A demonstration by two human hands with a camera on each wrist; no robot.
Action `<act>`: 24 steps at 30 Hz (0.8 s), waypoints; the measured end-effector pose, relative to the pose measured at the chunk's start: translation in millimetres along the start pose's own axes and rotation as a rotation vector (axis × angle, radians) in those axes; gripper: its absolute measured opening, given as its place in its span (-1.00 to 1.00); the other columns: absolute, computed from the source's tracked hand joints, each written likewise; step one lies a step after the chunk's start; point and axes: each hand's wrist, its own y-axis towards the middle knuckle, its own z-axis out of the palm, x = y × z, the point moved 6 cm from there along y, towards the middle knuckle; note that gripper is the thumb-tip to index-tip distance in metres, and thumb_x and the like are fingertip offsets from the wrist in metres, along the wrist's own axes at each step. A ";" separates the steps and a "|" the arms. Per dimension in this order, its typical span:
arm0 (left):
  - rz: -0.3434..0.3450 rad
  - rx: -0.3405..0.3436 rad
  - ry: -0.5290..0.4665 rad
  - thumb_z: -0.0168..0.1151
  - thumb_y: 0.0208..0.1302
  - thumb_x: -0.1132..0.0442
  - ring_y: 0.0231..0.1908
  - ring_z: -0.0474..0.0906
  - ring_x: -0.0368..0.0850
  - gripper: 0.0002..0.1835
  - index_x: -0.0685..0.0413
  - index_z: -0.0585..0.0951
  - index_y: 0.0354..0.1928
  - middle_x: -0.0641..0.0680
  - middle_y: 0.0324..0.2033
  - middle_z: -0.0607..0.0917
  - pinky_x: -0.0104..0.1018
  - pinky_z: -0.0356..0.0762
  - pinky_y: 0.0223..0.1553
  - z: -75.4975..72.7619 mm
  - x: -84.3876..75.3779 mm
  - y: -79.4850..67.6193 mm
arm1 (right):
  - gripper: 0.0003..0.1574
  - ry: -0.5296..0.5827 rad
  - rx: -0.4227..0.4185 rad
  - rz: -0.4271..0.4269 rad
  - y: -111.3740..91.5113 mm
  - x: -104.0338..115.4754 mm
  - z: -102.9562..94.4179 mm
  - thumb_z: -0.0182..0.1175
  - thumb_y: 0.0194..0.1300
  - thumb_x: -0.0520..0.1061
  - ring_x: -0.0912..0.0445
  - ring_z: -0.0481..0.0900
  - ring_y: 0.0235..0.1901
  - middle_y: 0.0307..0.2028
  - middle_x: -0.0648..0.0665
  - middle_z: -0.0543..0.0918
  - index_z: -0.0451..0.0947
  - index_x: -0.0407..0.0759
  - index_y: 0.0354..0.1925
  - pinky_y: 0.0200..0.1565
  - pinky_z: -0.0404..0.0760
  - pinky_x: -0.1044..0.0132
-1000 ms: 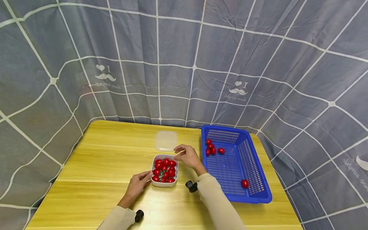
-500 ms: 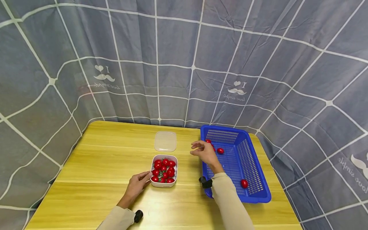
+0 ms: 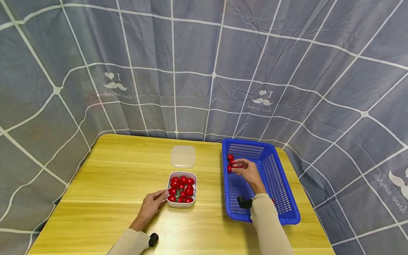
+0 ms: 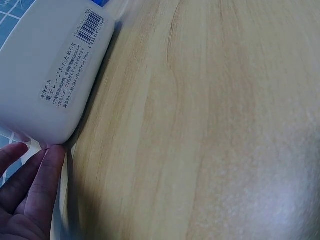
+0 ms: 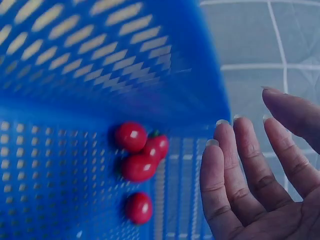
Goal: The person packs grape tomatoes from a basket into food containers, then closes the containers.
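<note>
A small white square container (image 3: 181,205) stands on the table, filled with red cherry tomatoes (image 3: 174,183). My left hand (image 3: 151,208) touches its left side with extended fingers; in the left wrist view the fingertips (image 4: 54,152) meet a lower corner of the container, beside its printed label. Over the blue plastic basket (image 3: 227,198) hovers my right hand (image 3: 251,175), palm free and fingers spread. Several tomatoes (image 5: 139,167) cluster at the basket's left end near those fingers. One more tomato (image 3: 273,201) is mostly hidden behind the right sleeve.
A clear square lid (image 3: 183,157) lies flat behind the white container. The wooden table (image 3: 105,184) reaches back to a grey checked curtain (image 3: 191,85). The basket's raised walls surround the area under my right hand.
My right hand has moved from the container's back right corner rightward, to above the tomatoes in the basket. My left hand and the container have stayed in place.
</note>
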 end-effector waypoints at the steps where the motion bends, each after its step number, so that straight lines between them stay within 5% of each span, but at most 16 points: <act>1: 0.001 0.000 0.001 0.16 0.39 0.23 0.10 0.53 0.19 -0.55 0.50 0.49 0.15 0.42 0.13 0.52 -0.28 0.60 0.02 0.0 0.2 -0.1 | -0.49 -0.019 -0.009 0.010 -0.8 -2.2 -3.9 0.33 0.12 -0.41 0.21 0.61 -0.42 -0.13 -0.44 0.62 0.48 -0.50 0.06 -0.25 0.71 0.27; 9: 0.005 0.005 -0.023 0.16 0.39 0.24 0.11 0.52 0.19 -0.55 0.50 0.49 0.15 0.42 0.13 0.51 -0.27 0.60 0.03 0.9 -1.8 -0.8 | -0.45 -0.121 -0.038 0.028 -3.6 -20.3 -33.6 0.34 0.10 -0.39 0.18 0.62 -0.34 -0.12 -0.48 0.62 0.46 -0.53 0.07 -0.21 0.72 0.09; 17: 0.009 0.012 -0.025 0.16 0.39 0.26 0.10 0.53 0.18 -0.57 0.50 0.49 0.15 0.41 0.11 0.53 -0.25 0.60 0.02 1.1 -3.1 -0.2 | -0.45 -0.252 -0.066 0.120 -13.5 -44.2 -64.0 0.35 0.09 -0.37 0.21 0.57 -0.38 -0.25 -0.29 0.69 0.47 -0.54 0.05 -0.30 0.67 0.21; 24: 0.007 0.008 -0.016 0.16 0.39 0.26 0.10 0.53 0.18 -0.57 0.49 0.49 0.15 0.41 0.12 0.52 -0.27 0.61 0.02 -0.1 0.1 -0.1 | -0.49 -0.370 -0.050 0.227 -23.2 -57.1 -83.2 0.30 0.12 -0.35 -0.15 0.60 -0.22 -0.29 -0.32 0.66 0.46 -0.55 0.04 0.01 0.55 -0.12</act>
